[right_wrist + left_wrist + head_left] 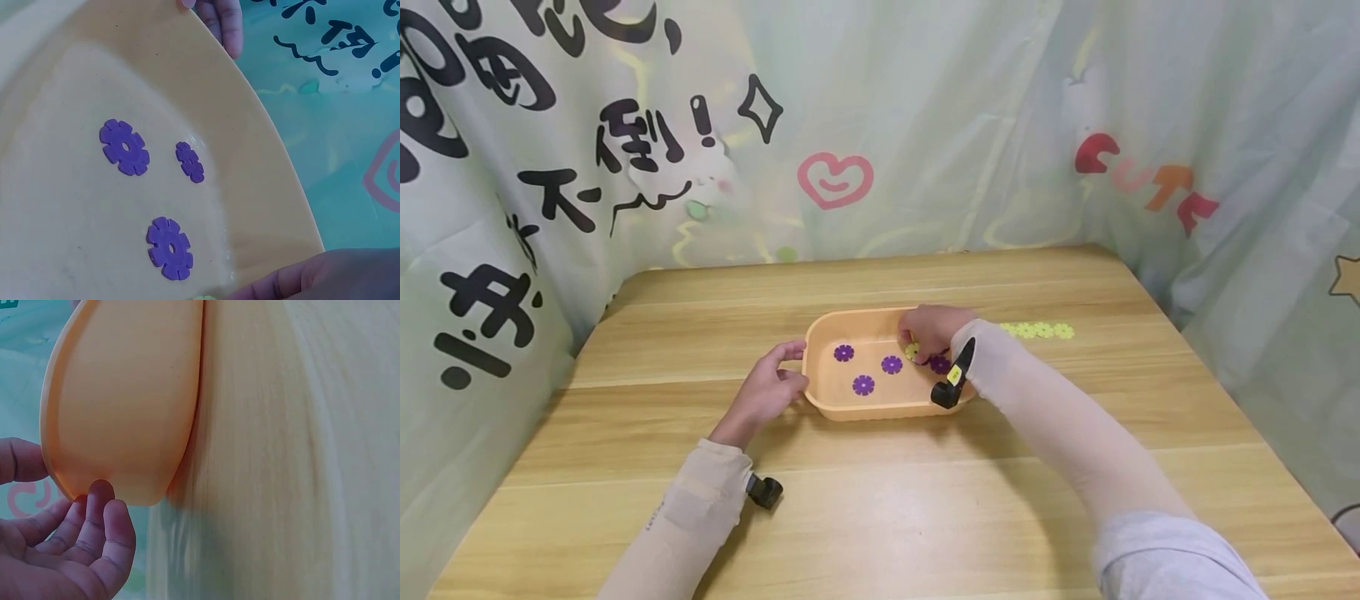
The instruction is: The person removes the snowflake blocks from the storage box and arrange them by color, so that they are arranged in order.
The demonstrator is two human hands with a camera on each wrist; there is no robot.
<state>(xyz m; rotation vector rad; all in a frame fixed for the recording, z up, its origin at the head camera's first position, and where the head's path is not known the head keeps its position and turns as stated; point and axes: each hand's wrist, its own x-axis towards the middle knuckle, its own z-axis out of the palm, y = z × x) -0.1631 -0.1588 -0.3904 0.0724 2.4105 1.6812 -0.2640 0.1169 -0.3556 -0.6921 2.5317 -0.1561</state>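
My left hand (769, 390) holds the left end of a shallow orange plastic tray (865, 412), its fingertips at the rim and outer wall. Over the tray's right part, my right hand (931, 330) reaches down and pinches a yellow-green notched flower disc (912, 351). Only an edge of that disc shows in the right wrist view, beside the fingers. Purple flower discs lie spread on the tray floor, among them one disc (863, 385) near the front wall and another purple disc (940, 364) partly hidden beneath the right hand.
Yellow-green flower discs (1043, 331) form a row on the wooden table (880, 508), to the right of the tray and partly behind the right forearm. A printed curtain (925, 125) hangs behind the table and along both sides.
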